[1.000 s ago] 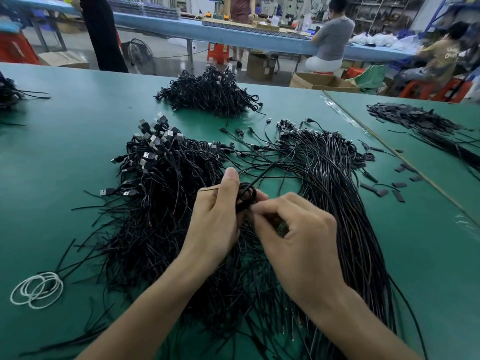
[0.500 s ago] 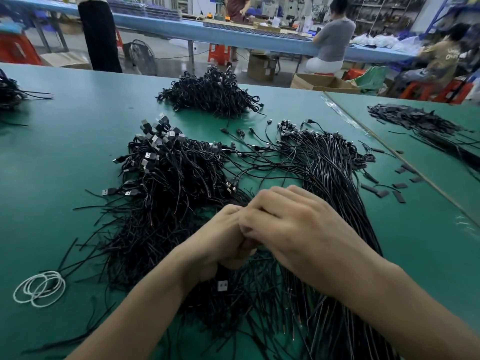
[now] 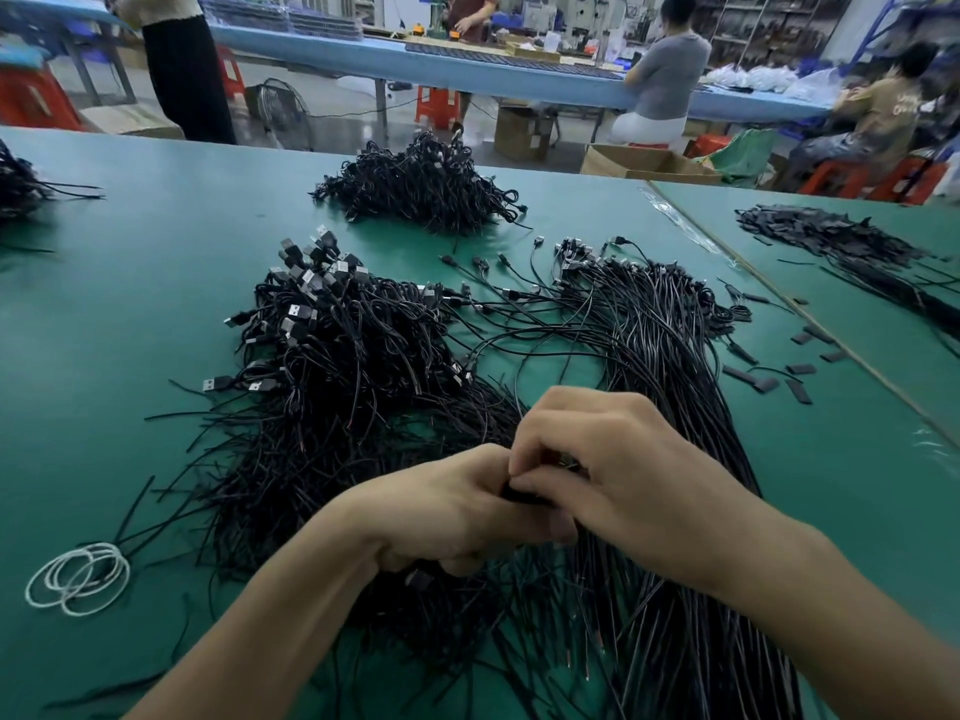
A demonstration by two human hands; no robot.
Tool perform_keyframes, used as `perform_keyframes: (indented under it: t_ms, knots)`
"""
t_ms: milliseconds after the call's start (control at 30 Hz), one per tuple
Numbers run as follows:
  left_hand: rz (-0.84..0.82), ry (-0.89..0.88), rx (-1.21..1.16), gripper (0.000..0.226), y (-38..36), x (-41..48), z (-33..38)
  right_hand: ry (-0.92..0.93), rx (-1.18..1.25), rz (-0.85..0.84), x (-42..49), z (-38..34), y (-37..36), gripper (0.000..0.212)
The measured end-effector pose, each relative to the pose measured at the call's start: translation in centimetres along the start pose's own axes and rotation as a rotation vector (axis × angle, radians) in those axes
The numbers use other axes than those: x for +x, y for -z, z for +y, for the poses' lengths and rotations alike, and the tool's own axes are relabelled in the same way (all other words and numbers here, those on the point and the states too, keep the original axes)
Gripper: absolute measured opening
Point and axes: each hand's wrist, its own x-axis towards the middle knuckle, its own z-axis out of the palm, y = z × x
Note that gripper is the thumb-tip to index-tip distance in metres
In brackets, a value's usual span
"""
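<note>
My left hand (image 3: 447, 511) and my right hand (image 3: 613, 470) meet low in the middle of the head view, over a spread of black USB cables. Both curl round a small coiled black cable (image 3: 524, 495), of which only a dark sliver shows between the fingers. A black plug (image 3: 418, 579) hangs under my left hand. On the left lies a tangled pile of cables with USB plugs (image 3: 332, 330). A bundle of straight cables (image 3: 670, 356) runs from the far right down under my right arm.
The green table (image 3: 130, 283) also bears a heap of coiled cables (image 3: 421, 187) at the back, white rubber bands (image 3: 78, 576) at front left, black sleeve pieces (image 3: 769, 376) at right and a dark pile (image 3: 831, 236) beyond a seam. People work at a blue bench (image 3: 498, 70) behind.
One second ago both hands were raised with the cable loop visible at the fingertips. They have since dropped lower onto the pile and closed together, hiding the coil.
</note>
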Motion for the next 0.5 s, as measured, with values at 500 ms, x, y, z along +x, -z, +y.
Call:
perform_keyframes:
  t_ms: [500]
  knots:
    - [0.293, -0.01, -0.004, 0.021, -0.9, 1.1, -0.4, -0.015, -0.191, 0.144, 0.2, -1.0, -0.8, 0.017]
